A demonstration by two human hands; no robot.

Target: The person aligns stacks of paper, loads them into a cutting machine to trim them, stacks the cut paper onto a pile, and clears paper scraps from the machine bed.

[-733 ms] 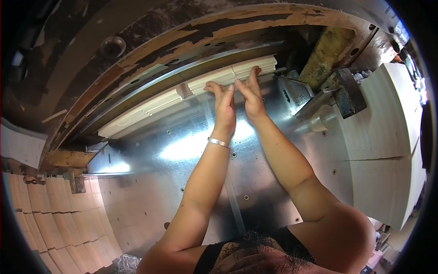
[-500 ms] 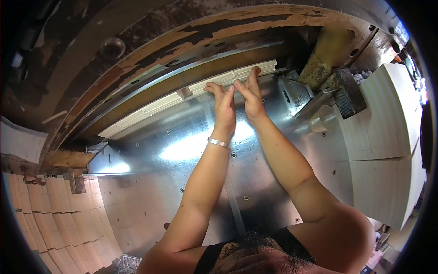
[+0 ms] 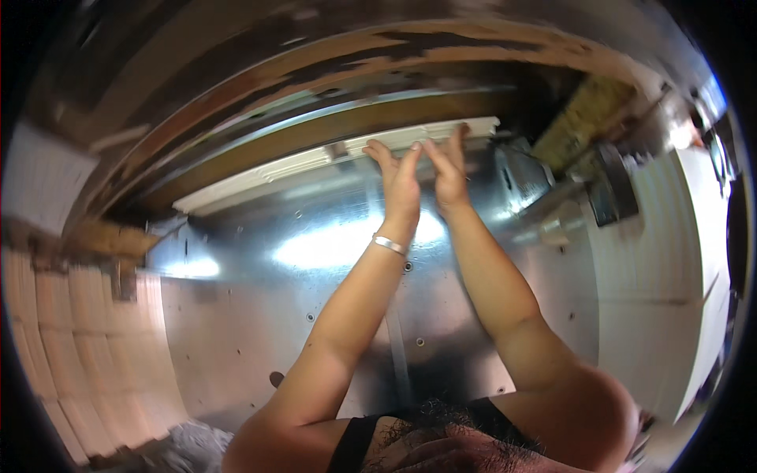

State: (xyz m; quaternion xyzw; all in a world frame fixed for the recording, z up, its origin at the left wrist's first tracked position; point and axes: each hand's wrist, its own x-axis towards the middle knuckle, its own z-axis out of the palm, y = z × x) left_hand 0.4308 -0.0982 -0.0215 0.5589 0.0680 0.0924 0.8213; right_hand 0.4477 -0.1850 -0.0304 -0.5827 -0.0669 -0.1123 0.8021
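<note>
My two hands reach forward over a shiny metal table (image 3: 347,307) to a row of flat cream-white paper stacks (image 3: 256,175) lying along the base of a machine's cross beam (image 3: 307,135). My left hand (image 3: 400,185), with a silver bracelet (image 3: 389,244) on its wrist, has its fingers spread at the front edge of the stacks. Close beside it, my right hand (image 3: 452,180) is also spread, its fingertips at the edge of the right-hand stack (image 3: 481,128). The thumbs nearly meet. Neither hand grasps anything; whether the palms press on the paper is hard to tell.
Piles of cream sheets (image 3: 95,339) stand on the left, tall white paper stacks (image 3: 650,244) on the right. By the right stacks are a dark metal block (image 3: 613,185) and a clear cup (image 3: 564,222). Crumpled grey material (image 3: 185,449) lies at lower left.
The whole view has shifted and blurred a little with head motion. Both hands stay at the paper stacks' edge, spread as before.
</note>
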